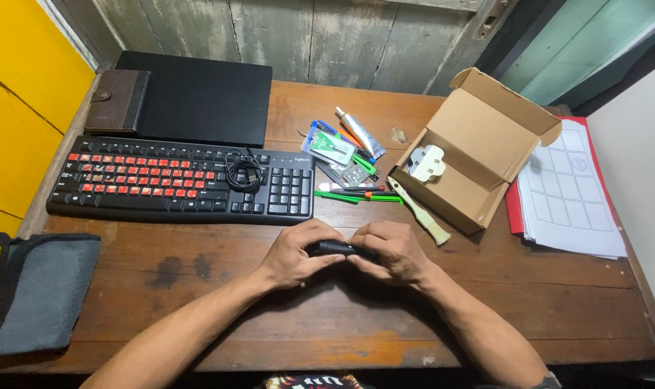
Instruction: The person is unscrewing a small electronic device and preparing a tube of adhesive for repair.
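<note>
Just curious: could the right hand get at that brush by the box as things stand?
Probably yes. The brush lies on bare table just beyond the right hand, nothing between, but both hands hold a small black thing.

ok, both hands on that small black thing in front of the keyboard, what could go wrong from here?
1. The small black object is pinched between the left hand and right hand above bare table; a slip could drop it.
2. Loose tools lie just behind the hands; a sudden pull might scatter them.
3. The brush leans out of the open cardboard box near the right hand, so an elbow swing may knock it.
</note>
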